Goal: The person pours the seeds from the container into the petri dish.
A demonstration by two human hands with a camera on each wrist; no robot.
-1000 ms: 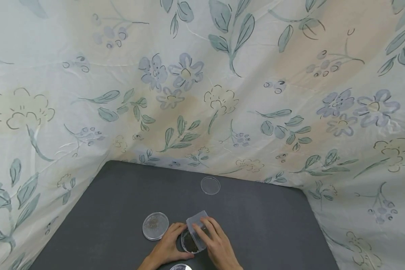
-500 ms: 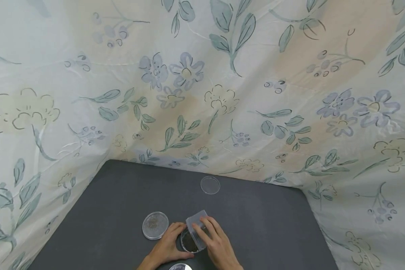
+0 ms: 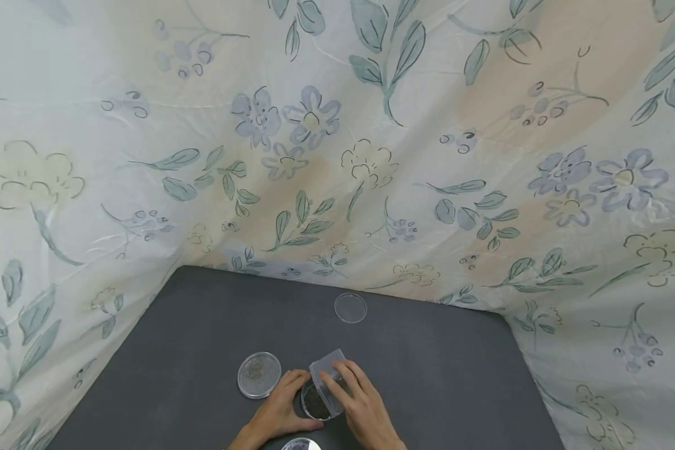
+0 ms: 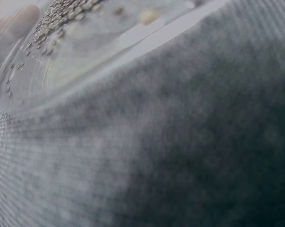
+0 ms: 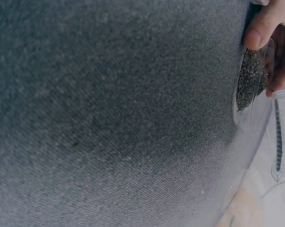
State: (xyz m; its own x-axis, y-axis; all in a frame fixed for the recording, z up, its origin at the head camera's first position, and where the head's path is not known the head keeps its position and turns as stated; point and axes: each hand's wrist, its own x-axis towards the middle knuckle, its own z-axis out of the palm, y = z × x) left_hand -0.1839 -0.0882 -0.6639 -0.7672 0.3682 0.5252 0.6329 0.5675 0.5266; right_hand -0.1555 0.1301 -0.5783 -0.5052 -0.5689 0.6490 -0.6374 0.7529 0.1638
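Note:
My left hand (image 3: 281,406) curves round a round clear petri dish (image 3: 310,403) with dark, seed-like grains in it, thumb on the near side. In the right wrist view, that hand's thumb and fingers hold the dish's rim, with the grains (image 5: 251,80) heaped inside. My right hand (image 3: 365,406) grips a translucent rectangular plastic container (image 3: 327,365), tilted over the dish's right part and hiding it. A row of dark grains lines the container's side (image 5: 278,137) in the right wrist view. Blurred grains (image 4: 62,19) in a clear dish show in the left wrist view.
Left of my hands stands another clear dish (image 3: 267,384) with a thin patch of brownish grains. A clear round lid or dish (image 3: 350,308) lies near the back edge of the dark table (image 3: 439,369). Another round dish (image 3: 300,444) is cut off below. Floral cloth (image 3: 315,206) encloses the table.

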